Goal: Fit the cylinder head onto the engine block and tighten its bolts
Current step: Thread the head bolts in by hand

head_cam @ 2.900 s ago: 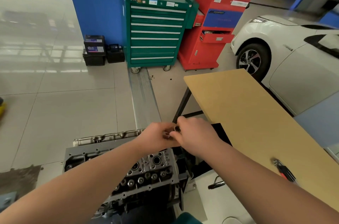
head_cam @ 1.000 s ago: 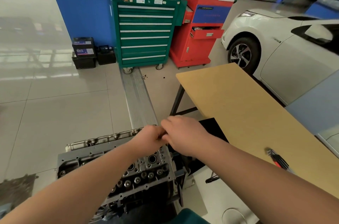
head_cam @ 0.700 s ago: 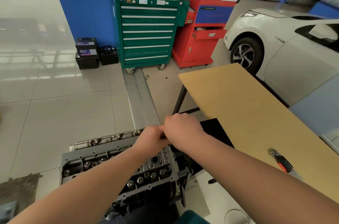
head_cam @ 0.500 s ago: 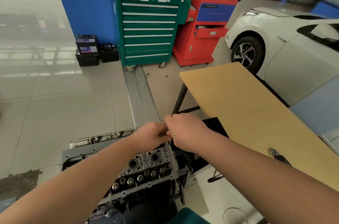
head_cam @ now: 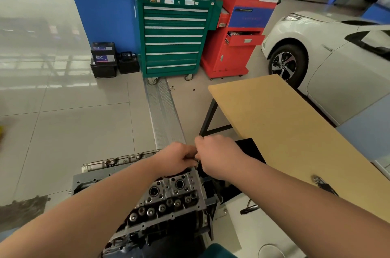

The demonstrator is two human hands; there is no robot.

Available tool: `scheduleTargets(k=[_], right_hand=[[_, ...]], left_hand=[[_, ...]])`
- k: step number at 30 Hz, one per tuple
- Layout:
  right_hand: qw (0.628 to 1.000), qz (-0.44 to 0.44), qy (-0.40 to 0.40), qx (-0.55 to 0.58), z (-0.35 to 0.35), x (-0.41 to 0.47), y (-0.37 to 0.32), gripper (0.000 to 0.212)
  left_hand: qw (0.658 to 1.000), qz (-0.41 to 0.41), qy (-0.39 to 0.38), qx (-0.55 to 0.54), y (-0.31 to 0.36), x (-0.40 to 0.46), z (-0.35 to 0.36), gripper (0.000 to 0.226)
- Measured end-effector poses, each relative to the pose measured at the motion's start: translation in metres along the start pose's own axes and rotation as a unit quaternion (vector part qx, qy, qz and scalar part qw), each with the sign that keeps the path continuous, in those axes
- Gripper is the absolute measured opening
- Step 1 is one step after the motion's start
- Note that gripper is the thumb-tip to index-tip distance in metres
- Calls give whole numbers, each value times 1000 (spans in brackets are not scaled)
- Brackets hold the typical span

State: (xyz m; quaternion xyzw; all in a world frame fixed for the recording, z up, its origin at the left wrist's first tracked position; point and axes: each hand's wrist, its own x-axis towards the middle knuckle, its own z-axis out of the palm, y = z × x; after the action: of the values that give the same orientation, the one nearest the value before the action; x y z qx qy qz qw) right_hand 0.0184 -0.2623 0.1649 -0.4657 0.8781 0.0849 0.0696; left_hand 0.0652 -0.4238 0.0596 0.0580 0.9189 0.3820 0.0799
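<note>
Your left hand [head_cam: 178, 157] curls round a small dark part at the far end of the grey cast-metal cylinder head [head_cam: 168, 200], which sits on the engine block [head_cam: 88, 184] low in the middle of the view, and your right hand [head_cam: 215, 156] meets it there, fingers bent and pinching the same part, though what that part is cannot be made out. Expect the head to be heavy, rigid and perhaps oily, so take it by its solid outer edges with both hands, not by the valve gear. Further right stands the tan wooden table [head_cam: 285, 122].
</note>
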Motion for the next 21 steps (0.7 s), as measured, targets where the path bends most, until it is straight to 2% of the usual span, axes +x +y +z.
scheduleTargets(k=[3,6,8,10,12,14,17,19,21], right_hand=[[998,46,27,-24,7,4,-1,37],[996,71,47,-25,11,2,4,49],[998,44,39,13,8,0,9,42],[998,-10,26,58,4,-1,12,27],[998,-38,32,45,5,-2,10,21],[998,-21,44,37,7,-1,6,27],[998,25,52,18,11,2,-1,32],[996,45,68,-24,13,4,-3,41],[995,49,76,-29,12,4,0,46]], left_hand=[[996,-30,71,-53,5,-4,12,29],[986,-43,137,-86,8,-6,28,42],[989,-26,126,-75,7,-4,28,35],[993,-28,94,-65,2,-2,21,16],[997,-28,42,-58,-4,0,13,2],[997,-18,18,-74,-6,-1,7,8],[996,-23,52,-74,4,-4,9,7],[993,-47,90,-55,6,-2,18,21],[993,-61,91,-33,7,1,22,30]])
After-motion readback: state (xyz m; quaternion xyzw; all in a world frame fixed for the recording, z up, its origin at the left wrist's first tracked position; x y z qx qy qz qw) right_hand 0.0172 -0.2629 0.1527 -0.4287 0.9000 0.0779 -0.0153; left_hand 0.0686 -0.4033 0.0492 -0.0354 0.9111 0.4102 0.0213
